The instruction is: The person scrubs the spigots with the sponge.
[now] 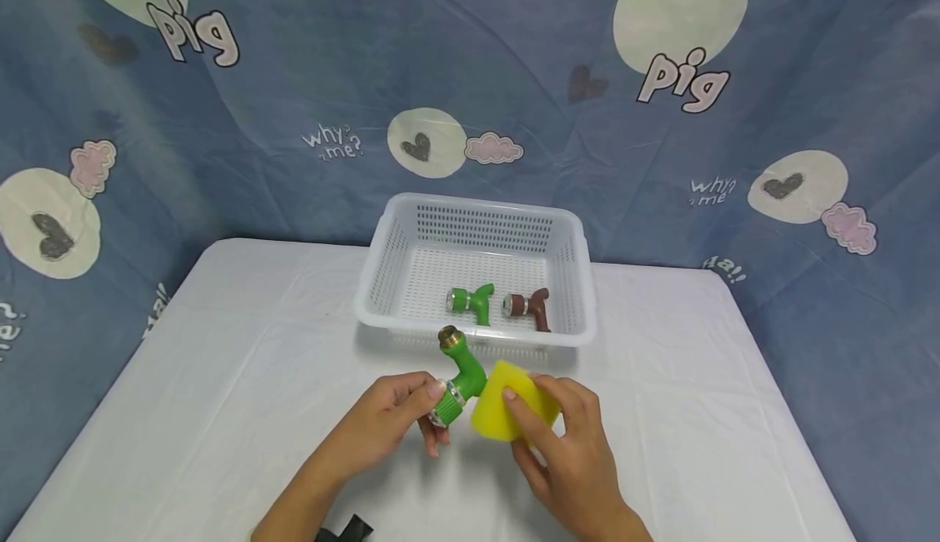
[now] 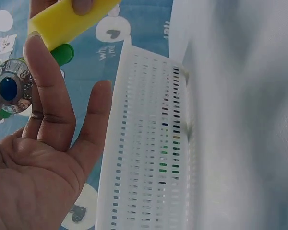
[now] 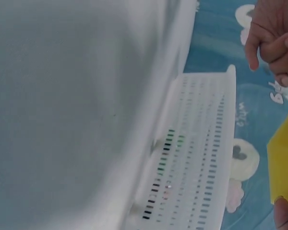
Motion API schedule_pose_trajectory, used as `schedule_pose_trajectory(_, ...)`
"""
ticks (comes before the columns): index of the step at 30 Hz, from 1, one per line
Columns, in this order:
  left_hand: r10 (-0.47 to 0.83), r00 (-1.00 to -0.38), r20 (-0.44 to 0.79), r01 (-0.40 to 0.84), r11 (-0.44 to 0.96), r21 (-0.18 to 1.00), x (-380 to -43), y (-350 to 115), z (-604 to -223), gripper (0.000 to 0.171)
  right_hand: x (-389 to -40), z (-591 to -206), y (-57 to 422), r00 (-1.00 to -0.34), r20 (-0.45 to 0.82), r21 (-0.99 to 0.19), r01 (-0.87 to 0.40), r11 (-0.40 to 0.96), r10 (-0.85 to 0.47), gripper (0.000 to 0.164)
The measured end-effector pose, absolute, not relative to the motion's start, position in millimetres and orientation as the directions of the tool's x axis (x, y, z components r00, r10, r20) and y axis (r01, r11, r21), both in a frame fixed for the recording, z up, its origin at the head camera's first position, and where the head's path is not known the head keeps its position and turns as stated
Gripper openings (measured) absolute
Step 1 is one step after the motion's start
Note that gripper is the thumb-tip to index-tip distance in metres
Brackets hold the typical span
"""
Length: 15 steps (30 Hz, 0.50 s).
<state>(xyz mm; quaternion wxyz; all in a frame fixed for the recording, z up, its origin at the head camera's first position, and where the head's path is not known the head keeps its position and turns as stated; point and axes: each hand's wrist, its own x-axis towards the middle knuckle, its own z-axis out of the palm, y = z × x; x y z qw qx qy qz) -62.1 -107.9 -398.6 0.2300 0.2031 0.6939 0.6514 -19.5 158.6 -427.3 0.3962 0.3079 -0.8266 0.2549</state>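
My left hand [image 1: 385, 418] pinches a green tap [image 1: 468, 377] by its ribbed knob, above the white table. The tap tilts with its brass threaded end up, and a silver ring circles it beside the knob. In the left wrist view the knob's silver end shows a dark blue oval centre. Between thumb and fingers my right hand [image 1: 580, 456] grips a yellow sponge [image 1: 494, 418]. The sponge's left side is right at the tap's bend; whether it presses there I cannot tell. The right wrist view shows only part of the sponge [image 3: 283, 158].
Behind the hands stands a white perforated basket [image 1: 477, 334]. A second green tap [image 1: 477, 304] and a brown tap [image 1: 536, 307] lie in it. A black object [image 1: 352, 530] is partly visible at the front edge. Blue printed cloth [image 1: 470, 52] hangs behind the table.
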Motion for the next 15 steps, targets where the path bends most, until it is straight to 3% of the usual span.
schedule_pose_trajectory(5, 0.586, -0.810, -0.030, -0.004, 0.046, 0.999, -63, -108, -402, 0.042, -19, -430, 164, -0.550, 0.789, -0.224, -0.674, 0.704, -0.275, 0.038)
schedule_pose_trajectory(10, 0.565, -0.824, -0.048, -0.024, 0.050, 0.998, -63, -108, -403, 0.036, -17, -424, 160, -0.529, 0.808, -0.239, -0.696, 0.677, -0.259, 0.037)
schedule_pose_trajectory(15, 0.593, -0.804, -0.048, -0.026, 0.045, 0.999, -64, -108, -404, 0.034, -12, -418, 148, -0.493, 0.802, -0.207, -0.758, 0.618, -0.337, 0.036)
